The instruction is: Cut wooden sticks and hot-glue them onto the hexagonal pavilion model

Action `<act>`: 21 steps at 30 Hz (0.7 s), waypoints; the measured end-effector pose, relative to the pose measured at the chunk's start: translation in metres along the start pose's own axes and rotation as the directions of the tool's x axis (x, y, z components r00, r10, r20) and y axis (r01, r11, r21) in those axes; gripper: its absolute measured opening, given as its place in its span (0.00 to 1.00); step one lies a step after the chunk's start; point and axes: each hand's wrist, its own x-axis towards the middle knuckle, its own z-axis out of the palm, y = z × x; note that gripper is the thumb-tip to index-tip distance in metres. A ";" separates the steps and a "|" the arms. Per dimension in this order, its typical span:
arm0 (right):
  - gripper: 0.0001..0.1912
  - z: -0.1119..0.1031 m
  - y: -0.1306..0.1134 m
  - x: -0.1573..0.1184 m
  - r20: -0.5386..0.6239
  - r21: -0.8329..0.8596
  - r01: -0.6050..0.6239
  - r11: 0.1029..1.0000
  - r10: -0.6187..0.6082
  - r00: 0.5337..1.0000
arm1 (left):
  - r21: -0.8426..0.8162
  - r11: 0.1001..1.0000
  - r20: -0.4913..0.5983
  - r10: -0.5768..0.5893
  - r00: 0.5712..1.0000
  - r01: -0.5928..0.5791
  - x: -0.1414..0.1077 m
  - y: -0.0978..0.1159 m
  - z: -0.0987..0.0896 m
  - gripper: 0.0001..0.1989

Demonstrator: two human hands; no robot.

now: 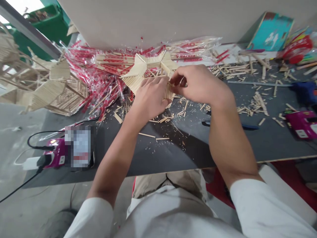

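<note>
Head view. The star-shaped stick frame (146,67), built of pale wooden sticks, lies at the far edge of the dark bench (173,155), resting on clear plastic bags (99,74) of red-marked sticks. The left hand (151,99) is on the near left of the frame, its grip partly open, with the fingers spread against a frame arm; whether it has firm hold cannot be told. The right hand (200,84) is nearer the small stick panel (169,91), which stands between the hands with its long axis running near to far. Its grip is almost closed, pinching the panel's far end from the right. Whether the panel is joined to the frame is hidden. Loose sticks (255,104) lie scattered to the right. A blue glue gun (305,94) and a pink box (303,124) sit at far right, and a large stick structure (42,86) stands at far left.
</note>
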 end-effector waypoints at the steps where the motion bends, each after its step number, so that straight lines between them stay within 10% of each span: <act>1: 0.09 0.000 0.000 0.000 -0.005 0.000 -0.005 1.000 0.005 1.000 | -0.010 1.000 0.007 -0.001 1.000 0.001 0.000 0.000 0.000 0.27; 21: 0.08 -0.003 -0.012 -0.003 -0.052 -0.019 -0.022 1.000 0.021 0.998 | -0.005 1.000 0.003 0.011 1.000 -0.011 0.001 0.001 -0.002 0.24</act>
